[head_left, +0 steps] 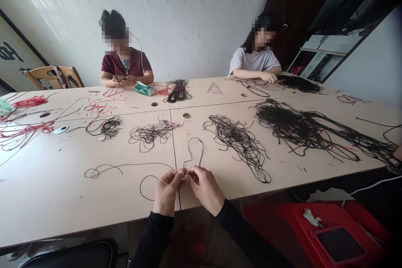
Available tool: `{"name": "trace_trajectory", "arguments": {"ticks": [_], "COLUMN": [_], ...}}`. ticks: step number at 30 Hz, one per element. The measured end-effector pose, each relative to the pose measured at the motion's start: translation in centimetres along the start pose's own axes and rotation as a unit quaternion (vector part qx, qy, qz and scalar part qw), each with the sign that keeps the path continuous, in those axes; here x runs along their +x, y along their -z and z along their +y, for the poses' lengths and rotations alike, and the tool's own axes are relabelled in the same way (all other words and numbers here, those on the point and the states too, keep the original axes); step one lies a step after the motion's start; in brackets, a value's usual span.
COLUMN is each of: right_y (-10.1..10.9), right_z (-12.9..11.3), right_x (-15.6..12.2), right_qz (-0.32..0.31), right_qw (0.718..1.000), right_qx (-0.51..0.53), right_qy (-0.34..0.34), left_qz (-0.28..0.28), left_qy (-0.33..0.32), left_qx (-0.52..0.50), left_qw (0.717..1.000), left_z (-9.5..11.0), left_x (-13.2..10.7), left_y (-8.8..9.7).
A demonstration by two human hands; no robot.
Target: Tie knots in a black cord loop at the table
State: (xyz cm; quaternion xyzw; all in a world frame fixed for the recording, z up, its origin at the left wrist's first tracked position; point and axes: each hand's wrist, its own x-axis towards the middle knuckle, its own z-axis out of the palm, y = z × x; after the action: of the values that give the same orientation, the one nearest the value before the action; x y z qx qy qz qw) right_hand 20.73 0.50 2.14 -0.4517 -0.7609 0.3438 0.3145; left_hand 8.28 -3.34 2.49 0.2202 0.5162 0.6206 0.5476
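A thin black cord [195, 138] is pinched between my two hands near the table's front edge. My left hand [168, 188] has thumb and forefinger closed on it. Right beside it, fingertips nearly touching, my right hand [204, 186] grips the same cord. One loop of the cord stands out beyond my fingers, and a long loose end trails left over the tabletop. Another loop lies by my left wrist. The exact spot where the fingertips meet is partly hidden by my fingers. To the right lies a tangled bundle of black cords [237, 140].
A smaller black cord pile [150, 134] lies ahead left, with pink-handled scissors or snips [172, 124] by it. A large black bundle [292, 127] covers the right side. Two people sit opposite; one holds a phone [119, 78]. A red stool [301, 222] stands below right.
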Motion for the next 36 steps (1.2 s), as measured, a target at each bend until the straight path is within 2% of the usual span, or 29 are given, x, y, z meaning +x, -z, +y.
{"name": "trace_trajectory", "arguments": {"ticks": [9, 14, 18, 24, 26, 36], "right_y": [0.5, 0.7, 0.8, 0.8, 0.7, 0.8], "right_z": [0.3, 0.5, 0.5, 0.4, 0.4, 0.7], "right_x": [-0.5, -0.4, -0.1, -0.2, -0.2, 0.1], "right_qz": [-0.043, -0.018, 0.004, -0.009, -0.016, -0.05], "right_qw": [0.991, 0.99, 0.989, 0.984, 0.983, 0.982], "right_qx": [0.122, 0.126, 0.122, 0.153, 0.162, 0.171], "right_qy": [-0.035, -0.067, -0.083, -0.09, -0.089, -0.068], "left_qz": [-0.008, 0.042, 0.077, 0.022, 0.011, 0.015], "left_qy": [0.011, 0.003, -0.02, 0.045, 0.048, 0.047], "left_qx": [-0.015, -0.03, 0.01, 0.093, 0.103, 0.124], "left_qw": [1.0, 0.999, 0.997, 0.994, 0.993, 0.991], "left_z": [-0.3, -0.2, -0.3, -0.6, -0.6, -0.7], "left_x": [0.8, 0.5, -0.1, -0.3, -0.1, 1.3], "left_y": [0.5, 0.6, 0.5, -0.3, -0.5, -0.4]}}
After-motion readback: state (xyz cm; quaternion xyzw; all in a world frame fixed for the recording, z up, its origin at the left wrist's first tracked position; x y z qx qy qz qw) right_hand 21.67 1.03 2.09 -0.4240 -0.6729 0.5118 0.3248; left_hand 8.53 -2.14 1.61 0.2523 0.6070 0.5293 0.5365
